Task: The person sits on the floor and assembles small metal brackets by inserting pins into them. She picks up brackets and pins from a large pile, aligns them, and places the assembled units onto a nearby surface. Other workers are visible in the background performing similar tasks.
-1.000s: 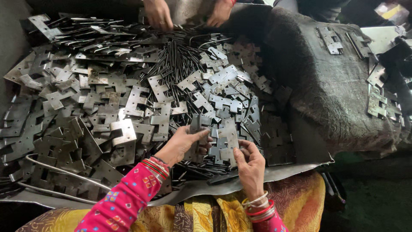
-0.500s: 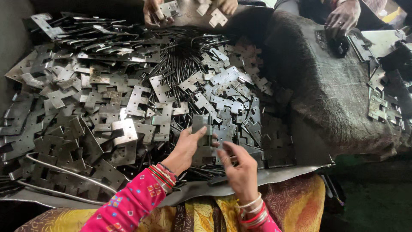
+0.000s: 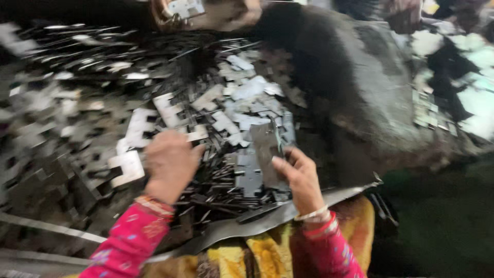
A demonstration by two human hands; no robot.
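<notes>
A wide heap of flat grey metal plates with notched edges lies in front of me, and thin metal pins are strewn near its front. My left hand rests palm down on the heap, fingers curled over pieces; motion blur hides whether it grips one. Raised just above the pile, my right hand pinches a dark flat metal plate held upright by its lower edge. Both sleeves are pink and patterned, with bangles at the wrists.
Another person's hands work at the far edge of the heap, holding a small plate. A dark fabric-covered mound rises on the right with more plates beyond it. A curved sheet-metal tray edge runs across my lap.
The view has swung and blurred. My right hand has lifted a plate upright off the pile. My left hand has shifted left onto the heap.
</notes>
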